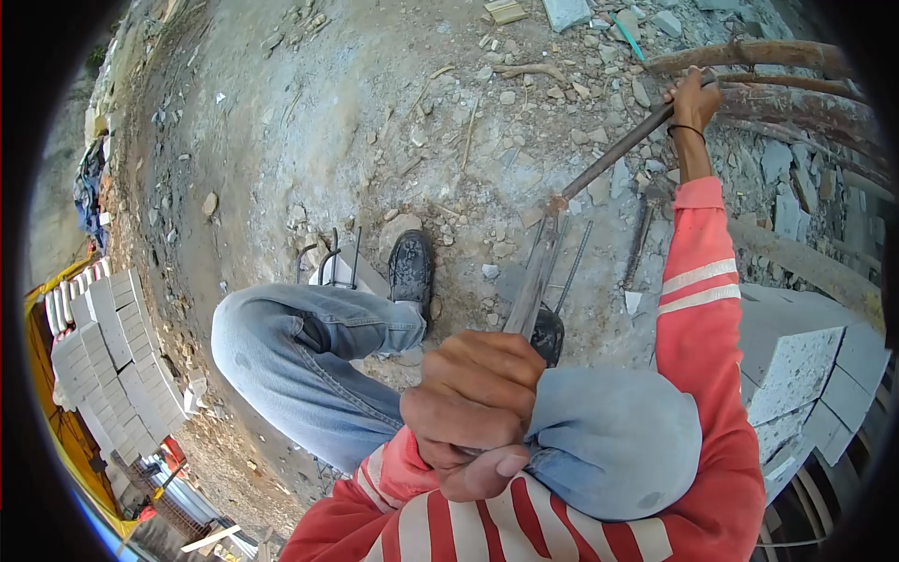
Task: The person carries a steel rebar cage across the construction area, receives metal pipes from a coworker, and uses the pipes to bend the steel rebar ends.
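Observation:
My left hand (473, 407) is in a closed fist, close to the camera, around the near end of a long greyish wooden-looking handle (532, 292). That handle runs forward, away from my fist, to a rusty joint or tip (558, 203) just above the ground. My right hand (695, 98) reaches far out to the right, closed around the upper end of a dark metal bar (618, 148). The bar slants down to the same rusty spot; whether the two are joined I cannot tell. A thin ribbed steel rod (573, 267) lies beside the handle.
Bent steel rods (334, 258) stick up by a pale block near my left shoe (412, 272). Wooden poles (787, 58) lie at the upper right. Stacked grey blocks (813, 370) stand at the right and more blocks (117, 365) at the left. Rubble covers the ground.

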Demonstrator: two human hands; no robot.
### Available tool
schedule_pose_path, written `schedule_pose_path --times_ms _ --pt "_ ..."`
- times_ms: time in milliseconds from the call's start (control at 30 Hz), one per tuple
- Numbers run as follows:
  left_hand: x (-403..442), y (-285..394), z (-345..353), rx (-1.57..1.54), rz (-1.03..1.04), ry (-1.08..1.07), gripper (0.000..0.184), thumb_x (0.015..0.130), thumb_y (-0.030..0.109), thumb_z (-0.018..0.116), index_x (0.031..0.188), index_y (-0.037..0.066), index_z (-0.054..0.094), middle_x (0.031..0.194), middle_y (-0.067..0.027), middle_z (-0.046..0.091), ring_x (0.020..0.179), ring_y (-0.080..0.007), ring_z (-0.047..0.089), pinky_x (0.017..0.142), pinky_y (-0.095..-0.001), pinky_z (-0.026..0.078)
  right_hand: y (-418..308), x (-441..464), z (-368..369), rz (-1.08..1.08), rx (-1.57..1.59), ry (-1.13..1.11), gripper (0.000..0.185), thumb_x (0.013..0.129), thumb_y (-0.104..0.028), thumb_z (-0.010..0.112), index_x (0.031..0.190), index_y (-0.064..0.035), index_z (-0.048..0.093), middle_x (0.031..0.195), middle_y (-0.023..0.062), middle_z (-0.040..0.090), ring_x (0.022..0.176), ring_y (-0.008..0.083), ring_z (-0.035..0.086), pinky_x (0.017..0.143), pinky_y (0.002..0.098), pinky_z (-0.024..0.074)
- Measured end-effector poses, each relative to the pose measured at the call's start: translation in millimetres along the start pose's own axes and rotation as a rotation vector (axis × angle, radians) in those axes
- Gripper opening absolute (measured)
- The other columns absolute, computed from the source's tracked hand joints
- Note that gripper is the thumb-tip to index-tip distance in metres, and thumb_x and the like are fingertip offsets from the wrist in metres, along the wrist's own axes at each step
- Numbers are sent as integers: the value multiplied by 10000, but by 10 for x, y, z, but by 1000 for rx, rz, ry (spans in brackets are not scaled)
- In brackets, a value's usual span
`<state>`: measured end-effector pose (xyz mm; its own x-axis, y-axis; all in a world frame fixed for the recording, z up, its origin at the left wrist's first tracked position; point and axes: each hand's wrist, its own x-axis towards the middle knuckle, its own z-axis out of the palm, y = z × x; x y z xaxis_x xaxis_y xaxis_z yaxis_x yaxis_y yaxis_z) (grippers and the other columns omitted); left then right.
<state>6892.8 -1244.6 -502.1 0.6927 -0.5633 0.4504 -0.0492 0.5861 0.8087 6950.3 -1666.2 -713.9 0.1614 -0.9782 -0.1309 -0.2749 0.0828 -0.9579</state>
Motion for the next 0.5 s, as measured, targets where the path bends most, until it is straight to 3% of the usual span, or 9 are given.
schedule_pose_path --times_ms 67,233,300,333,400,500 --pt "-39 4 14 -37 1 -9 300 726 83 624 490 33 445 467 -56 439 376 -210 394 473 -350 369 -175 -411 -131 -432 121 -194 301 967 -201 568 1003 62 427 640 105 555 464 179 549 397 308 460" --pt "-11 -9 89 26 -11 -10 325 783 128 592 496 56 457 437 -18 457 359 -168 414 450 -328 387 -629 -785 -239 -594 157 -149 266 987 -192 571 1065 12 419 697 89 571 479 132 554 391 275 446" --pt "2 -23 120 45 15 -8 322 778 128 597 496 55 458 436 -18 455 357 -167 413 449 -327 387 -812 -886 -213 -681 195 -183 295 982 -229 581 1046 28 452 735 137 600 544 226 608 478 346 485" --pt "19 -16 116 50 0 -19 320 772 127 601 495 54 459 436 -19 455 357 -166 414 450 -327 387 -912 -961 -208 -685 189 -188 295 982 -229 581 1046 28 452 735 137 600 544 226 608 478 346 485" --pt "28 -4 109 57 -13 -16 317 766 126 605 493 54 460 435 -19 456 357 -165 415 450 -327 387 -1132 -1176 -198 -663 405 -312 274 999 -189 585 1051 -19 377 666 52 499 515 112 466 450 277 407" --pt "-1 7 86 47 -33 -11 322 763 133 612 490 54 462 435 -20 457 360 -166 421 453 -330 389 -1246 -1285 -132 -637 394 -407 257 1001 -214 581 1019 -31 401 651 34 491 497 103 461 433 274 402"
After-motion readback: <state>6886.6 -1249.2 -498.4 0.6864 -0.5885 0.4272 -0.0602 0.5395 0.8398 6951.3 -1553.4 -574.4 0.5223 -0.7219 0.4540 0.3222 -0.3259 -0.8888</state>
